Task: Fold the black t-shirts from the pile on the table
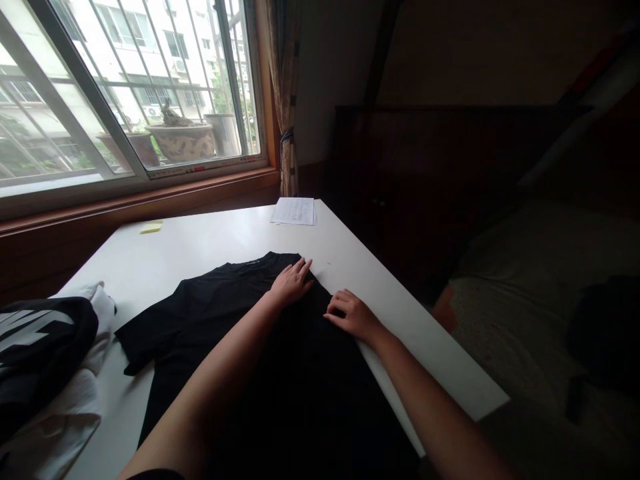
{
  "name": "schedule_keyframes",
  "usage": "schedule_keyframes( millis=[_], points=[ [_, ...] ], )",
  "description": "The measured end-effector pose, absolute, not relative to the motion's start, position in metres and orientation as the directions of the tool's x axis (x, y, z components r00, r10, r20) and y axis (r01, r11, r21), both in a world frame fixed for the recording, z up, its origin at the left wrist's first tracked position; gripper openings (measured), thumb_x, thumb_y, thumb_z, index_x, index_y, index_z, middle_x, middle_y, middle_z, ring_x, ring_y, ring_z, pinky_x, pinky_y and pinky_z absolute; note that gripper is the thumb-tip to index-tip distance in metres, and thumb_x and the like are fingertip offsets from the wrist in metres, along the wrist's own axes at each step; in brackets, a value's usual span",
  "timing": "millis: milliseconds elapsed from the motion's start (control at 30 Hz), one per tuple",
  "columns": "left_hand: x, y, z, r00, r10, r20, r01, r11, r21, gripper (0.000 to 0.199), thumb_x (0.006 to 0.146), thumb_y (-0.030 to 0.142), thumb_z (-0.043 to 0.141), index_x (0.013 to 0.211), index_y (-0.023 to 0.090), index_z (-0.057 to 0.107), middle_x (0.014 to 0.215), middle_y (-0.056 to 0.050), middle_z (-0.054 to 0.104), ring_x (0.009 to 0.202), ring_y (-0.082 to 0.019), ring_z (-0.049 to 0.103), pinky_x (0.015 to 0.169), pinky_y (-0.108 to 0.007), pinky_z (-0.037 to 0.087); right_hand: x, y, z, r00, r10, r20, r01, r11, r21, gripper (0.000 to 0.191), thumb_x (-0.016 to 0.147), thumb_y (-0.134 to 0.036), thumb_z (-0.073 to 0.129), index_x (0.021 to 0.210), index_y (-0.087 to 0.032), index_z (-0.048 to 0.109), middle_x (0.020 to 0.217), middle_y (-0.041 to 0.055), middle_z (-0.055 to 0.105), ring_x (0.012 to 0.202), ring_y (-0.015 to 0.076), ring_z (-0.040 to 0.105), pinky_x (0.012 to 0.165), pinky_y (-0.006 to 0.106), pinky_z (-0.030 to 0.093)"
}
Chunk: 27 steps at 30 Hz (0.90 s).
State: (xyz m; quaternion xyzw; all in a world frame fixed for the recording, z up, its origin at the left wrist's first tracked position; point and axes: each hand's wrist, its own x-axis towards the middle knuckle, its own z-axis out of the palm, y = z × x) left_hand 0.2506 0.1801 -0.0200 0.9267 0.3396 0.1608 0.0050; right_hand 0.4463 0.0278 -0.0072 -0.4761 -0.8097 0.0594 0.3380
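Note:
A black T-shirt (215,300) lies spread on a white table, its collar toward the far side and its left sleeve stretched out flat. The sleeve on the right side does not show; that edge runs straight, as if folded in. My left hand (293,283) rests on the shirt near the right shoulder, fingers extended and slightly apart. Just nearer and to the right, my right hand (354,315) is curled at the shirt's right edge. Its thumb and fingers seem to pinch the fabric there, though the dark cloth hides the exact contact.
The white table (395,313) narrows toward a far corner with a stack of papers (294,211). Yellow sticky notes (151,227) lie at the far left. Black and white clothes (50,360) are heaped at the left. Beyond are a barred window (165,87) and curtain (287,100); a bed (530,300) stands right.

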Motion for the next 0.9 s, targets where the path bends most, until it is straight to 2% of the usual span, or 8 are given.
schedule_keyframes(
  millis=[133,233,300,367,467,567,667,900],
  points=[
    [0.257,0.187,-0.02,0.664,0.702,0.257,0.692,-0.708,0.144,0.072,0.101,0.054,0.046,0.159,0.015,0.026,0.162,-0.022,0.033,0.149,-0.029,0.036,0.12,-0.047,0.031,0.447,0.025,-0.005,-0.31,0.808,0.501,0.715,0.545,-0.437,0.013,0.091,-0.022,0.068,0.078,-0.024,0.066,0.083,0.0026,0.065,0.085,0.0208,0.06,0.084,0.038,0.052],
    [0.262,0.19,-0.021,0.648,0.714,0.263,0.705,-0.694,0.145,0.063,0.104,0.045,0.041,0.158,0.015,0.027,0.162,-0.022,0.032,0.149,-0.028,0.035,0.12,-0.049,0.03,0.446,0.023,-0.002,-0.285,0.811,0.511,0.728,0.53,-0.435,0.011,0.093,-0.021,0.063,0.084,-0.024,0.067,0.085,0.0035,0.065,0.085,0.0208,0.062,0.084,0.039,0.054],
    [0.261,0.19,-0.02,0.644,0.711,0.282,0.705,-0.695,0.144,0.056,0.105,0.034,0.038,0.157,0.015,0.03,0.163,-0.022,0.029,0.147,-0.028,0.038,0.118,-0.05,0.033,0.447,0.023,-0.001,-0.254,0.804,0.538,0.75,0.515,-0.415,0.012,0.094,-0.019,0.06,0.099,-0.024,0.07,0.094,0.0058,0.068,0.091,0.022,0.064,0.087,0.041,0.056],
    [0.259,0.188,-0.018,0.654,0.682,0.327,0.684,-0.718,0.128,0.05,0.104,0.024,0.037,0.153,0.016,0.038,0.163,-0.02,0.03,0.144,-0.028,0.042,0.118,-0.05,0.034,0.447,0.024,-0.002,-0.228,0.784,0.578,0.78,0.502,-0.373,0.027,0.094,-0.017,0.058,0.119,-0.024,0.068,0.113,0.0091,0.069,0.105,0.0247,0.065,0.096,0.046,0.055],
    [0.252,0.182,-0.015,0.736,0.567,0.371,0.578,-0.811,0.091,0.042,0.1,0.018,0.041,0.139,0.018,0.057,0.154,-0.015,0.046,0.137,-0.025,0.051,0.121,-0.048,0.032,0.449,0.03,-0.007,-0.281,0.754,0.594,0.787,0.535,-0.307,0.041,0.095,-0.015,0.056,0.134,-0.026,0.063,0.131,0.0096,0.066,0.122,0.0268,0.061,0.106,0.051,0.051],
    [0.246,0.176,-0.013,0.806,0.486,0.338,0.488,-0.869,0.088,0.036,0.099,0.02,0.045,0.129,0.022,0.065,0.139,-0.009,0.062,0.126,-0.02,0.06,0.114,-0.036,0.043,0.45,0.034,-0.013,-0.35,0.751,0.56,0.762,0.576,-0.297,0.038,0.095,-0.014,0.056,0.128,-0.027,0.068,0.126,0.0071,0.071,0.117,0.0249,0.065,0.102,0.049,0.054],
    [0.24,0.173,-0.014,0.798,0.503,0.332,0.501,-0.86,0.096,0.039,0.1,0.025,0.045,0.136,0.021,0.059,0.142,-0.009,0.06,0.125,-0.02,0.061,0.109,-0.033,0.047,0.454,0.035,-0.015,-0.331,0.767,0.55,0.784,0.548,-0.292,0.029,0.095,-0.015,0.059,0.116,-0.028,0.074,0.115,0.0047,0.075,0.105,0.0243,0.067,0.095,0.047,0.056],
    [0.238,0.185,-0.019,0.737,0.652,0.179,0.641,-0.758,0.121,0.057,0.103,0.045,0.041,0.155,0.021,0.036,0.165,-0.011,0.031,0.152,-0.024,0.028,0.125,-0.048,0.023,0.456,0.026,-0.007,-0.259,0.793,0.551,0.824,0.479,-0.303,0.007,0.087,-0.019,0.074,0.085,-0.025,0.071,0.103,0.0042,0.073,0.103,0.0261,0.059,0.093,0.046,0.051]
  ],
)
